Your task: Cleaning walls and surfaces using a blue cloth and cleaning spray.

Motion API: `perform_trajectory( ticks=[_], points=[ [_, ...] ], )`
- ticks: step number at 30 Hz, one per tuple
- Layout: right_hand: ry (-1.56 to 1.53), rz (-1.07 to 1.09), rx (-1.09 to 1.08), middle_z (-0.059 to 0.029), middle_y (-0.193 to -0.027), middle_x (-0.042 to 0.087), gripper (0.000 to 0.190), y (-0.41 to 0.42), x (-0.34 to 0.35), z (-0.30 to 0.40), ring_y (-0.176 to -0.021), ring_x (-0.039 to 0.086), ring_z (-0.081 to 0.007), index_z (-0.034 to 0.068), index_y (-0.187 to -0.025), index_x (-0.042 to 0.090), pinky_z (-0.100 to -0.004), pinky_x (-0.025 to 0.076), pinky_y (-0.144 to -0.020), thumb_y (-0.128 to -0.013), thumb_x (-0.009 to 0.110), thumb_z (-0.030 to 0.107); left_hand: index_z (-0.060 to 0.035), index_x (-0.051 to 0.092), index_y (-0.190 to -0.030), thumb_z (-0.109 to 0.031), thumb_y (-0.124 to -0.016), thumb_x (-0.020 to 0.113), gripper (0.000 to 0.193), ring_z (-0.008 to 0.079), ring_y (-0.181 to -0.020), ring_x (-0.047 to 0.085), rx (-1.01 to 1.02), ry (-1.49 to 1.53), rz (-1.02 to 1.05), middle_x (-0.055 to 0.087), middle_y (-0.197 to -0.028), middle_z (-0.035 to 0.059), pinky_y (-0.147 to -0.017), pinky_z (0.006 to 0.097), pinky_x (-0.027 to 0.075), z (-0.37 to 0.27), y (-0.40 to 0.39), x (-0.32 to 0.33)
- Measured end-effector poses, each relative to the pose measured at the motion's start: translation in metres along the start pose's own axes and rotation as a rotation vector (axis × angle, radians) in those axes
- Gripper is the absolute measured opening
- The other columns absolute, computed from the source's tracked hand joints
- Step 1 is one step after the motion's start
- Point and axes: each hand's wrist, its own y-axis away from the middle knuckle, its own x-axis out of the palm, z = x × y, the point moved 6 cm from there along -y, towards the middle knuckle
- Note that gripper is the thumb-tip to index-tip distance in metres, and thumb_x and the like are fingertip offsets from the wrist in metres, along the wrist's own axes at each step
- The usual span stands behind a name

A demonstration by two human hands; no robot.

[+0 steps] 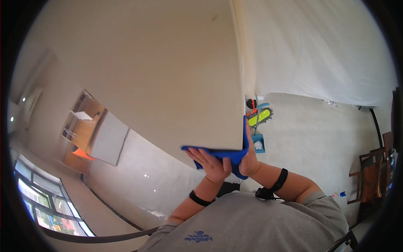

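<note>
A blue cloth (238, 156) is folded around the corner of a large beige wall or panel (176, 78), covering its near edge and part of its right side. My left hand (215, 167) presses the cloth against the near edge with its fingers stretched along it. On the right side, my right hand (249, 162) holds the cloth upright against the surface, its fingers partly hidden by the corner. Both hands are close together in front of my chest. Each forearm wears a black strap.
On the floor to the right lie a mop with a lime-green head (259, 117) and a blue dustpan (260, 148) holding crumpled white paper. White sheeting (315, 50) hangs beyond. Wooden chairs (371, 179) stand far right. A desk (94, 129) and windows (47, 201) are left.
</note>
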Motion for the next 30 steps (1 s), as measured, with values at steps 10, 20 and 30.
perform_trajectory(
  ticks=[10,20,30],
  points=[
    [0.521,-0.257,0.021,-0.0304,-0.138,0.04,0.082,0.046,0.008,-0.01,-0.127,0.044,-0.0407,-0.017,-0.141,0.018,-0.0434,0.033,-0.107,-0.087,0.061,0.028,0.0027,0.004,-0.151,-0.051,-0.092,0.044,0.09,0.056,-0.14,-0.009,0.084,-0.02,-0.033,-0.006,-0.155,0.0318,-0.109,0.0676,-0.003,0.061,0.02,-0.001],
    [1.21,-0.468,-0.162,-0.0406,-0.148,0.013,0.081,0.022,0.056,0.04,-0.136,0.017,-0.0576,-0.02,-0.142,0.007,-0.0593,0.014,-0.111,-0.091,0.056,0.019,0.0095,0.0,-0.149,-0.039,-0.092,0.048,0.089,0.0551,-0.139,-0.015,-0.008,0.068,-0.009,-0.01,-0.153,0.0347,-0.108,0.0654,-0.009,0.075,-0.029,-0.036],
    [1.5,-0.252,0.001,-0.032,-0.124,0.046,0.066,0.092,0.113,-0.054,-0.116,0.042,-0.0578,-0.009,-0.127,0.046,-0.0667,0.033,-0.095,-0.078,0.065,0.031,0.0064,0.004,-0.15,-0.036,-0.087,0.048,0.088,0.062,-0.136,-0.012,0.187,-0.071,0.146,-0.007,-0.154,0.035,-0.106,0.0713,-0.004,0.127,0.063,0.005]
  ],
)
